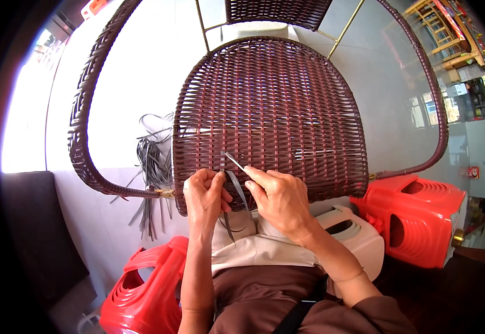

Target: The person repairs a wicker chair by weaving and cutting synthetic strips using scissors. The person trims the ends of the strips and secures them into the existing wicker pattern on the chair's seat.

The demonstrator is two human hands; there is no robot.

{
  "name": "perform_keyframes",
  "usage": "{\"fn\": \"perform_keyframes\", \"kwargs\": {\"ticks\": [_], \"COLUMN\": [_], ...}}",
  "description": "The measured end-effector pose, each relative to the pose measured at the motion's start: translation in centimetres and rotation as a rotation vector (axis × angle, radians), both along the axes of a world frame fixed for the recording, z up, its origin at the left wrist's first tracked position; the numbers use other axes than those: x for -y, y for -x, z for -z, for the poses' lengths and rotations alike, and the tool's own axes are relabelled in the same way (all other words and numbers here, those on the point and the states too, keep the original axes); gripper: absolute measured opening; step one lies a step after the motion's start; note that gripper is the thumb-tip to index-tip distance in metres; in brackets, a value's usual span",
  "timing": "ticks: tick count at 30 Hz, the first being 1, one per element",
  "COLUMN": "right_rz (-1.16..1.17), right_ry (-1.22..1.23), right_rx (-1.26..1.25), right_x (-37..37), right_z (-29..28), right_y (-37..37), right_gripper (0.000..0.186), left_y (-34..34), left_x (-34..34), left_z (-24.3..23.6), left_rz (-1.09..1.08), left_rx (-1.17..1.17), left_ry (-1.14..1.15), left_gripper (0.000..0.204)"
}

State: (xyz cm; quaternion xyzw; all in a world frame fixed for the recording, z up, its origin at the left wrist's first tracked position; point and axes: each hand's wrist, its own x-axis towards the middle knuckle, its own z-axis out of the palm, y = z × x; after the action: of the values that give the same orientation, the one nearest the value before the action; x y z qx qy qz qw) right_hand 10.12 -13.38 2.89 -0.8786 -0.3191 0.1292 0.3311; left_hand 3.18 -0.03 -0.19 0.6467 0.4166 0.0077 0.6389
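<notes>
In front of me is the woven seat (270,111) of a dark brown wicker chair, its near edge over my lap. A flat grey strip (237,189) comes out of the weave near the front left, its loose end hanging toward my legs. My left hand (204,192) is closed at the strip, thumb and index finger pinched beside where it enters the weave. In my right hand (280,200) is a slim metal tool with a flat tip (234,160), gripped between thumb and fingers. Its tip points up and left, close to the weave; whether it touches is hard to tell.
Curved woven armrests (81,122) rise on both sides. A bundle of grey strips (153,161) lies on the floor left of the seat. Red plastic stools stand at lower left (148,289) and right (415,220). A beige stool (359,239) is beneath me. Wooden furniture (448,33) stands far right.
</notes>
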Motion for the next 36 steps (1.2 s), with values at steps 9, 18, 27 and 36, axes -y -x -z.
{"fn": "perform_keyframes", "kwargs": {"ticks": [9,18,27,36], "right_rz": [-0.019,0.121,0.135,0.126], "right_ry": [0.074,-0.133,-0.222,-0.229], "right_rx": [0.024,0.113,0.153,0.186], "right_x": [-0.8,-0.6,-0.3,-0.2], "right_z": [0.7,3.3,4.5,4.8], "right_y": [0.5,2.7,2.7,2.8], "right_gripper": [0.026,0.03,0.035,0.035], "left_y": [0.0,0.4,0.3,-0.3], "left_x": [0.1,1.3,1.6,1.5], "left_z": [0.0,-0.6,0.2,-0.5], "left_rz": [0.023,-0.079,0.007,0.093], "left_rx": [0.018,0.202,0.152,0.076], "left_ry": [-0.01,-0.028,-0.139,-0.289], "left_gripper": [0.023,0.03,0.035,0.04]}}
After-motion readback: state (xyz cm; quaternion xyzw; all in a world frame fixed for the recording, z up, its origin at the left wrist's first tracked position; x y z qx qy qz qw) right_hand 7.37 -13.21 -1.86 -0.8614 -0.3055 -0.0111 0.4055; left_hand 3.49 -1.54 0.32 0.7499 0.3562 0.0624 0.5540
